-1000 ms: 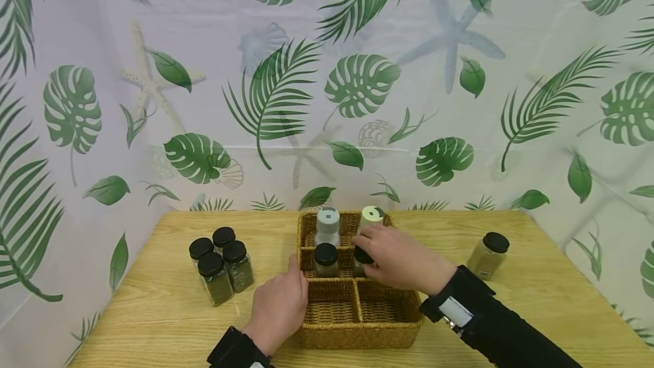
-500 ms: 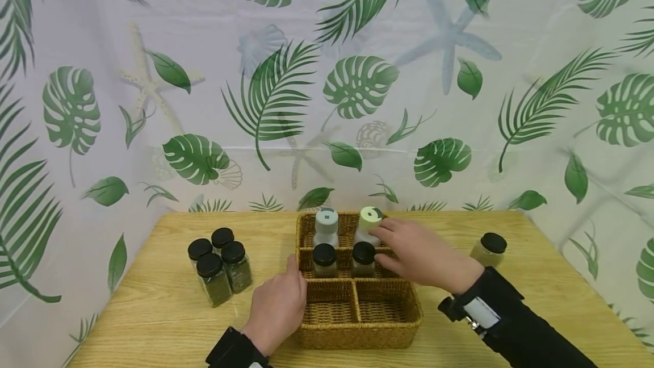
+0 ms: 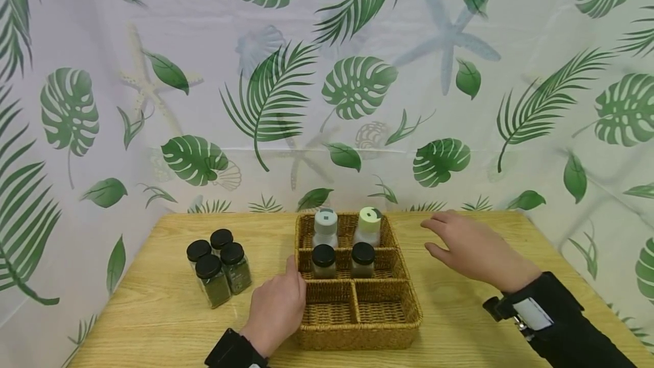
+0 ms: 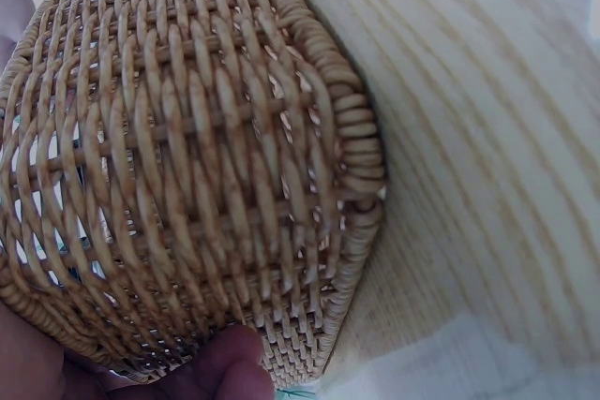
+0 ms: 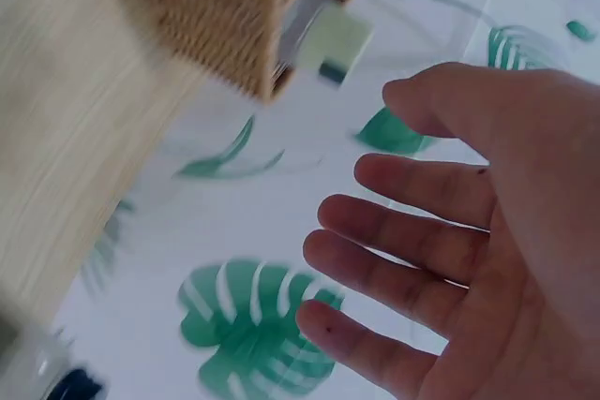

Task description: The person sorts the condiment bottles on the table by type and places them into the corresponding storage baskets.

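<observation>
A wicker basket (image 3: 357,338) with compartments stands mid-table. My left hand (image 3: 276,305) holds its left side; in the left wrist view, fingertips (image 4: 239,362) lie against the woven wall. Two white bottles, one with a pale blue cap (image 3: 326,218), one with a yellow-green cap (image 3: 370,219), stand in the back section. Two black-lidded spice jars, a left jar (image 3: 324,261) and a right jar (image 3: 363,260), stand in the middle section. My right hand (image 3: 477,249) hovers right of the basket, fingers spread, holding nothing.
Several black-lidded spice jars (image 3: 217,288) are grouped on the table left of the basket. Another jar (image 5: 42,362) shows in the right wrist view's lower left corner; in the head view the right hand hides it. A leaf-print cloth (image 3: 327,84) hangs behind the table.
My right hand has let go of the right jar in the middle section and moved right, out of the basket. My left hand stays at the basket's side.
</observation>
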Action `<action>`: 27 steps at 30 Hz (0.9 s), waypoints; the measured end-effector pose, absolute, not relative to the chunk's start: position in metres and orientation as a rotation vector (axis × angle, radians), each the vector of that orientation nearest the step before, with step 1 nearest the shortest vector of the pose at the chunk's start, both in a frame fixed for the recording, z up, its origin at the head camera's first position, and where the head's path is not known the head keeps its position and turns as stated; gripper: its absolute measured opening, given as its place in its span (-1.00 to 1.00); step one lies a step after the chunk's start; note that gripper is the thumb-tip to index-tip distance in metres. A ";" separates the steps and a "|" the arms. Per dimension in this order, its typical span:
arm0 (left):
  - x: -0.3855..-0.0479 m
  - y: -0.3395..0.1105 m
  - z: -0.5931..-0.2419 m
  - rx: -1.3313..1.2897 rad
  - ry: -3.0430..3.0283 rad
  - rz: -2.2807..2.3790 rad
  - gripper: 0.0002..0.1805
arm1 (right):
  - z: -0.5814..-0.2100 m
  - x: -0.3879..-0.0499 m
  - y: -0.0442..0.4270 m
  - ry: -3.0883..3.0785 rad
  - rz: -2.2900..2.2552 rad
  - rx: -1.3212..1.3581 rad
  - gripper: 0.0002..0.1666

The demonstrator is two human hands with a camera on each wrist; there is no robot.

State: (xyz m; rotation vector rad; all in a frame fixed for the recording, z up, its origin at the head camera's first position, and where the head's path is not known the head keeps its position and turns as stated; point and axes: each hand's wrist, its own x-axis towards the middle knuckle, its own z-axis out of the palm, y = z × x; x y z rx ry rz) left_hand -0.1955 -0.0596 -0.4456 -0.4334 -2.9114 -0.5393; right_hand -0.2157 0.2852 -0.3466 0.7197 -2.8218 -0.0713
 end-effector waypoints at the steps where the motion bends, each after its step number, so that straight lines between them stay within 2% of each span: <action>1: -0.196 -0.059 -0.445 -0.437 -2.905 -0.534 -0.47 | -0.346 -0.216 0.291 -2.824 -0.082 0.703 -0.52; 12: -0.195 -0.058 -0.446 -0.433 -2.923 -0.529 -0.47 | -0.358 -0.215 0.343 -2.847 -0.157 0.594 -0.57; 27: -0.197 -0.060 -0.446 -0.420 -2.924 -0.603 -0.47 | -0.378 -0.224 0.381 -2.962 -0.145 0.483 -0.62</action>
